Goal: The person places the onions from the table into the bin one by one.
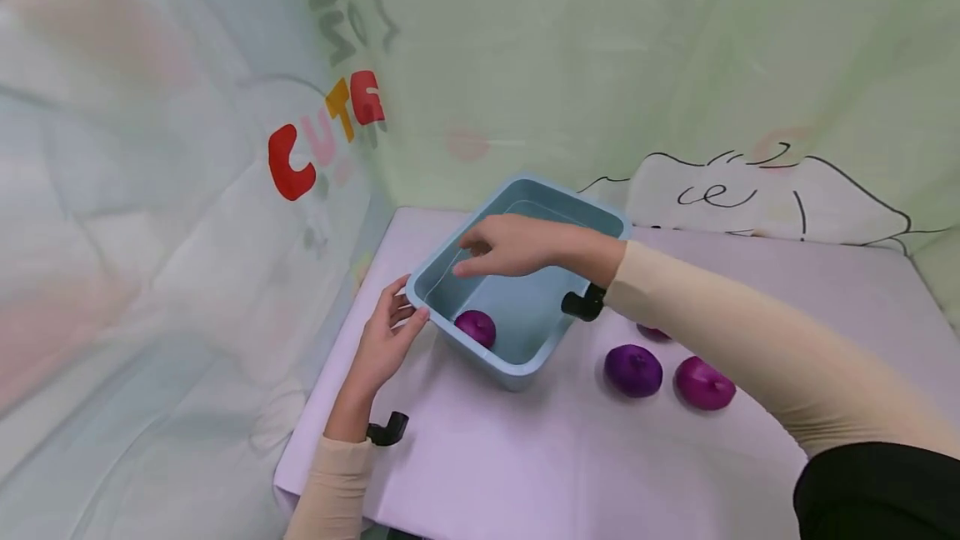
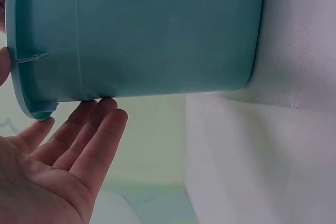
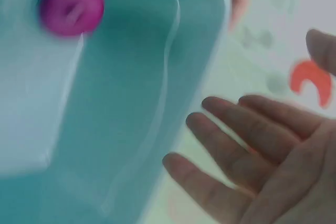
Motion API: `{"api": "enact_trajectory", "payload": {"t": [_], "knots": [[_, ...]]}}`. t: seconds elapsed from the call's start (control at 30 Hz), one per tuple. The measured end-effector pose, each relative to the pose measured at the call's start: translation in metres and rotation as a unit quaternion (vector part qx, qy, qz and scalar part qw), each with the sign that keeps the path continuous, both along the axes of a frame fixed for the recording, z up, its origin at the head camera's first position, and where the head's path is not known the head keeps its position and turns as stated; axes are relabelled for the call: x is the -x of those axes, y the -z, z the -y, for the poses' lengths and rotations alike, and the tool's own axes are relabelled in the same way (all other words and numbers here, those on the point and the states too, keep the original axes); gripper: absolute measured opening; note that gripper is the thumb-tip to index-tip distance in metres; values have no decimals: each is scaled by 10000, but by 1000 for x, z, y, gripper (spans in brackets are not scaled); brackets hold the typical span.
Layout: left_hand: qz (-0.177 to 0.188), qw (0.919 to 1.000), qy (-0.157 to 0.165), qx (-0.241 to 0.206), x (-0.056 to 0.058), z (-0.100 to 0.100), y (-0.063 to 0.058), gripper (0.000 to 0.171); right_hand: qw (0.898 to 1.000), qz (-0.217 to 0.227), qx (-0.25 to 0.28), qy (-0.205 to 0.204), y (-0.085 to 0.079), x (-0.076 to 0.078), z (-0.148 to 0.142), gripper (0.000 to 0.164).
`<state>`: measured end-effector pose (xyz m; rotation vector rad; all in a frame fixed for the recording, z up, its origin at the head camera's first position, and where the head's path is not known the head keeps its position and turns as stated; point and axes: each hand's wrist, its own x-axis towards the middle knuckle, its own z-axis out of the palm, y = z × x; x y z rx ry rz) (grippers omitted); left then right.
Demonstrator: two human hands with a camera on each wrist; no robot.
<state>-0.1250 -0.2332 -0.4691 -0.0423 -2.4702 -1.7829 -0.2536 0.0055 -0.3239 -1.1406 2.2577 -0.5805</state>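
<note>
A deep blue plastic basin [image 1: 540, 298] stands at an angle on the table. My left hand [image 1: 384, 344] holds its near-left corner, thumb at the rim and fingers against the outer wall; in the left wrist view the fingertips [image 2: 107, 103] meet that wall. My right hand [image 1: 510, 246] hovers above the basin with nothing in it, its fingers loosely spread in the right wrist view. Inside, by the near wall, lies a round purple onion-like thing [image 1: 476, 328]. To the right of the basin lie a darker purple one [image 1: 633, 371] and a magenta one [image 1: 705, 383].
Another purple round thing [image 1: 654, 332] shows partly from under the right sleeve [image 1: 720, 332]. A pale lilac cloth covers the table [image 1: 480, 457]. Printed curtains hang close behind and on the left, one with coloured letters [image 1: 291, 163].
</note>
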Motion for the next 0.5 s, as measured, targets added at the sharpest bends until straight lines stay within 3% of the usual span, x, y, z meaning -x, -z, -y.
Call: {"api": "enact_trajectory", "payload": {"t": [0.1,0.2,0.4,0.5], "knots": [[-110,9999,6,47,7,4,10,68,9987,-476,169,0,-15,-9,-28,70],[-180,9998,-6,67,10,8,19,69,9948,-971,299,24,-18,-26,-58,70],[-243,9997,-17,-19,1,15,22,69,9757,-2110,327,495,2,-70,-116,74],[-297,9995,-103,-17,-4,17,20,69,9679,-2330,210,921,21,-87,-147,81]]}}
